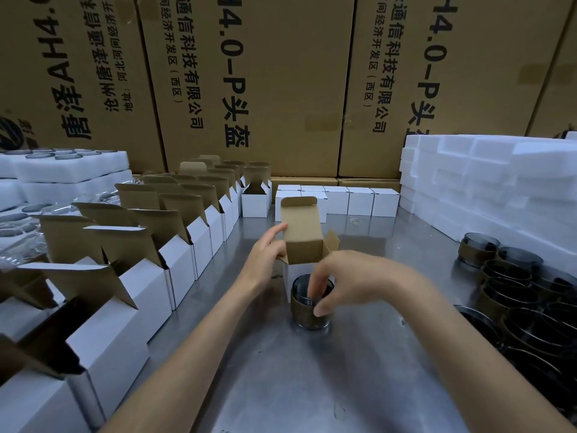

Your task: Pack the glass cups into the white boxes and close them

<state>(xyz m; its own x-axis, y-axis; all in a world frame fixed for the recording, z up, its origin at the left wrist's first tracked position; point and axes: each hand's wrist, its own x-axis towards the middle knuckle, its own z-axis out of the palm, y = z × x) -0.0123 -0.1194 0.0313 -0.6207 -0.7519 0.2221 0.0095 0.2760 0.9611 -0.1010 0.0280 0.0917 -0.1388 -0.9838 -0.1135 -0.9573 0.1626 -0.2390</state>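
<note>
Right hand (352, 282) pinching glass cup (310, 307) rim, white box (304, 254) just behind
</note>
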